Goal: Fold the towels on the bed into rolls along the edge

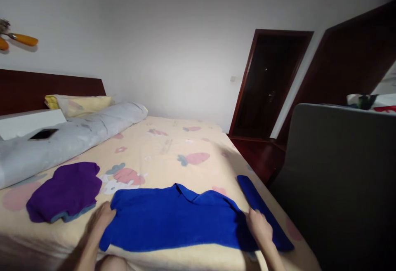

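A blue long-sleeved shirt point(176, 219) lies spread out near the front edge of the bed, with its collar notch toward the far side. One sleeve point(262, 211) stretches along the right, angled toward the far side. My left hand point(106, 214) is closed on the shirt's left edge. On the right, my right hand point(259, 223) is closed on the fabric where the sleeve meets the body; its fingertips are partly hidden. To the left of my left hand lies a bunched purple garment point(66, 190) with a grey-blue edge showing beneath it.
The bed point(161, 159) has a cream sheet printed with carrots. A rolled grey quilt point(86, 128) carries a phone point(43, 134), with a pillow point(85, 104) behind. A dark grey panel point(334, 180) stands close beside the bed's right edge. A dark door point(269, 85) is beyond.
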The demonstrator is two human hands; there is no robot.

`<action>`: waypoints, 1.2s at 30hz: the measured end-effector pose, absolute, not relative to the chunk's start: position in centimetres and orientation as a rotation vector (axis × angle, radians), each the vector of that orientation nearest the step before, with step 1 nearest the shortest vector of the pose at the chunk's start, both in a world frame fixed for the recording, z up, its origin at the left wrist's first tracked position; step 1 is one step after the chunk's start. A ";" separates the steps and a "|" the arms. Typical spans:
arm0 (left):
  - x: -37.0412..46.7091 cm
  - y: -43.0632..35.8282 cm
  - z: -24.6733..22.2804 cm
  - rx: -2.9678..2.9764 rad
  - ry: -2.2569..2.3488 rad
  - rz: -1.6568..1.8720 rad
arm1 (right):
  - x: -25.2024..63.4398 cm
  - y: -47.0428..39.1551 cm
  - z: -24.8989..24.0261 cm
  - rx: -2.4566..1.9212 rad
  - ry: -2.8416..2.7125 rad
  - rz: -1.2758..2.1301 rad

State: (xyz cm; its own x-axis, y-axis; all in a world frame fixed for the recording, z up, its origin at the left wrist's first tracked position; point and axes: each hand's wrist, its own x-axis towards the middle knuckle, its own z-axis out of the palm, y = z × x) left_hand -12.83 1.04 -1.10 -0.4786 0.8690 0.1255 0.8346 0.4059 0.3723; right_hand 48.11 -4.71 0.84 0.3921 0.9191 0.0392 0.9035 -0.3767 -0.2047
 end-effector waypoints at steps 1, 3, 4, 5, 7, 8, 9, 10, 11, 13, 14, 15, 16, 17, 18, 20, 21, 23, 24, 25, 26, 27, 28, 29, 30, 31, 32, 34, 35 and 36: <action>-12.5 1.5 -0.9 1.568 2.575 0.578 | 47.6 -4.3 0.9 -2.403 -1.667 0.086; -11.7 2.8 -0.4 1.584 2.589 0.567 | 46.6 -3.1 0.9 -2.272 -1.741 0.064; -11.2 3.5 -0.2 1.582 2.593 0.557 | 46.1 -2.2 0.8 -2.216 -1.766 0.078; -10.6 4.3 0.0 1.572 2.596 0.539 | 45.5 -1.3 0.7 -2.176 -1.780 0.104; -9.5 5.6 0.0 1.544 2.599 0.494 | 44.6 0.5 0.4 -2.150 -1.787 0.168; -9.0 6.1 0.0 1.539 2.594 0.474 | 44.2 1.3 0.3 -2.138 -1.792 0.202; -8.6 6.4 -0.1 1.540 2.584 0.456 | 44.0 2.1 0.2 -2.120 -1.801 0.241; -8.4 6.7 -0.1 1.547 2.570 0.442 | 43.8 2.8 0.1 -2.098 -1.813 0.281; -8.2 6.9 -0.1 1.557 2.553 0.431 | 43.8 3.4 0.0 -2.072 -1.827 0.322; -8.4 7.3 0.0 1.576 2.522 0.413 | 44.1 4.4 0.1 -2.018 -1.856 0.403; -8.7 7.4 0.2 1.586 2.513 0.409 | 44.4 4.8 0.3 -1.992 -1.868 0.443; -9.1 7.6 0.4 1.597 2.510 0.411 | 44.8 5.2 0.6 -1.968 -1.879 0.483; -9.5 7.7 0.6 1.609 2.516 0.422 | 45.2 5.5 0.9 -1.945 -1.885 0.520; -10.0 7.9 0.9 1.619 2.529 0.441 | 45.8 5.8 1.3 -1.923 -1.884 0.554; -10.4 8.1 1.3 1.627 2.548 0.465 | 46.3 6.2 1.7 -1.899 -1.877 0.581; -11.2 8.6 1.9 1.639 2.581 0.521 | 47.4 6.7 2.5 -1.850 -1.841 0.626; -11.6 8.9 2.2 1.641 2.591 0.547 | 47.9 7.0 2.8 -1.827 -1.814 0.646; -12.1 9.4 2.8 1.636 2.597 0.593 | 48.8 7.2 3.3 -1.793 -1.746 0.686; -12.3 9.7 3.0 1.626 2.598 0.613 | 49.2 7.3 3.4 -1.783 -1.707 0.702; -12.5 9.9 3.1 1.612 2.597 0.632 | 49.5 7.3 3.5 -1.774 -1.667 0.717; -12.5 10.2 3.2 1.597 2.594 0.650 | 49.7 7.2 3.4 -1.764 -1.628 0.732; -12.6 10.4 3.2 1.586 2.587 0.668 | 49.8 7.1 3.3 -1.750 -1.591 0.753; -12.6 10.5 3.3 1.578 2.578 0.685 | 49.9 7.0 3.2 -1.734 -1.558 0.781; -12.6 10.7 3.3 1.575 2.566 0.701 | 50.0 6.9 3.1 -1.714 -1.528 0.813; -12.5 10.9 3.3 1.575 2.552 0.715 | 50.0 6.9 3.0 -1.692 -1.501 0.845; -12.5 11.1 3.3 1.577 2.539 0.728 | 50.0 6.8 2.9 -1.668 -1.476 0.873; -12.4 11.3 3.4 1.578 2.528 0.740 | 50.0 6.9 2.8 -1.647 -1.453 0.898; -12.3 11.9 3.6 1.577 2.511 0.759 | 49.9 7.1 2.6 -1.615 -1.411 0.941; -12.3 12.2 3.7 1.576 2.505 0.767 | 50.0 7.3 2.5 -1.609 -1.389 0.958; -12.3 12.6 3.9 1.573 2.500 0.773 | 50.1 7.5 2.4 -1.608 -1.366 0.968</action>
